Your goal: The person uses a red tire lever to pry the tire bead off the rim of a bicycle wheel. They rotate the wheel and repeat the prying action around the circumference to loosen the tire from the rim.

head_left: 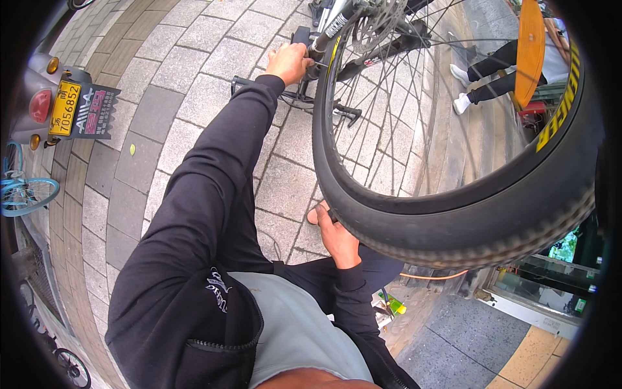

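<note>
A bicycle wheel with a knobby black tyre (414, 227) and yellow lettering fills the right side, close to me. Its tread looks smeared, and a brake disc (379, 29) shows near the hub. My left hand (289, 63) reaches forward to the dark bicycle frame (324, 40). Its fingers are closed on a part there that I cannot make out. My right hand (338, 241) is low by the tyre's near left edge, fingers curled, with the tyre partly covering it. What its fingers hold, if anything, is hidden. Beyond it, a handlebar lever (346, 113) lies near the paving.
A scooter (42, 107) with a yellow plate stands at the left, near a light blue bicycle (29, 194). Grey paving stones (175, 97) spread ahead. A person in dark trousers (492, 71) is by the steps, behind the wheel. A glass-fronted case (538, 292) stands at lower right.
</note>
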`<action>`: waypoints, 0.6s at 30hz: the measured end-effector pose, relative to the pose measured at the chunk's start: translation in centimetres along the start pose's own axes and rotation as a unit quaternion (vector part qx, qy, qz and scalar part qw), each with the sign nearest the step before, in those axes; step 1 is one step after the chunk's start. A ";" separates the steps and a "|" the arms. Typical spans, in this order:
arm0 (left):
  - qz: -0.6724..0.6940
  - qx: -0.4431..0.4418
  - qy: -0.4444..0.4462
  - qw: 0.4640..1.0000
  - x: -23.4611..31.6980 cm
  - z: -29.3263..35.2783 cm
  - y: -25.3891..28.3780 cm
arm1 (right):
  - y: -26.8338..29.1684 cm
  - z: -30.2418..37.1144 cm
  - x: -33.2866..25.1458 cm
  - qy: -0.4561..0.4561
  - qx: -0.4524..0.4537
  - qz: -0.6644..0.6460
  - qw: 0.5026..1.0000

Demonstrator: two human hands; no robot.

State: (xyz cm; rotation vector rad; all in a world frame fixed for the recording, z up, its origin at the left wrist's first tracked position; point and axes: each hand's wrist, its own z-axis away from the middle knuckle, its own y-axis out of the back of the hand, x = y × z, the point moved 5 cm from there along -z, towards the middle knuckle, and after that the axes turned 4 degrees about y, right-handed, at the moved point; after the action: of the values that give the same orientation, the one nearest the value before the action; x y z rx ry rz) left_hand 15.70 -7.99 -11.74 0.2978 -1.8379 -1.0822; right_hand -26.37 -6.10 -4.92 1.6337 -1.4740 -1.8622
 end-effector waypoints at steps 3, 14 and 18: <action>0.003 0.001 0.000 1.000 0.0 0.0 0.0 | 0.0 -0.1 -0.1 0.000 -0.001 -0.003 1.000; 0.009 0.004 -0.006 1.000 -0.2 0.0 -0.1 | 0.3 -0.2 -0.4 0.000 -0.005 -0.017 1.000; 0.013 -0.002 0.000 1.000 -0.1 0.0 0.0 | 0.7 -0.2 -0.7 0.001 -0.012 -0.032 0.999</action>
State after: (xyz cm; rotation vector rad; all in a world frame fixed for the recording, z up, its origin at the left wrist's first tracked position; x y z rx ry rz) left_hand 15.73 -7.98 -11.81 0.2713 -1.8350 -1.0676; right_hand -26.24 -5.99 -3.96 1.6902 -1.4100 -1.9046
